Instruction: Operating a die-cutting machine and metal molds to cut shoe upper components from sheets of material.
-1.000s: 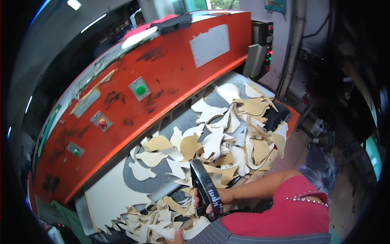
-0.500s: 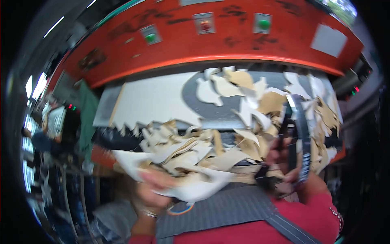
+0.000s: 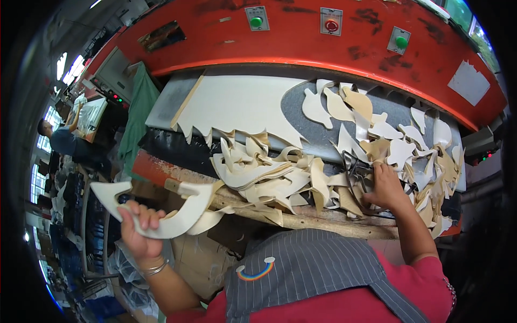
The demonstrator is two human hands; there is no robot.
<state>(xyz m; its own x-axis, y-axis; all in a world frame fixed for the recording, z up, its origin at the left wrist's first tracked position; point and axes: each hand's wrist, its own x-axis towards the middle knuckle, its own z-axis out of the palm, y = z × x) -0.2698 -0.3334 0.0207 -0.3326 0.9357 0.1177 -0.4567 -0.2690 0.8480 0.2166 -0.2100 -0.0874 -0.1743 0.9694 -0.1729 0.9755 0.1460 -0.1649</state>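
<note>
My left hand (image 3: 141, 231) is closed round a curved white offcut (image 3: 186, 218), held off the front left edge of the bench. More scrap hangs beside that offcut. At the right, my right hand (image 3: 386, 187) is closed at a dark metal-strip cutting die (image 3: 353, 185), which sits low among cut pieces; its fingertips are partly hidden. A tan piece (image 3: 375, 149) lies just beyond the fingers. Between my hands spreads a heap of white and tan scraps (image 3: 264, 172).
A large white sheet (image 3: 237, 102) with a jagged front edge covers the left of the grey press bed (image 3: 291, 121). Behind it runs the red press beam (image 3: 291, 48) with several buttons. Leaf-shaped pieces (image 3: 315, 107) lie toward the right. Another person (image 3: 64, 140) stands far left.
My left hand has moved left with an offcut, away from the heap. The cutting die, upright in my right hand before, is now lowered among the pieces. The view has shifted.
</note>
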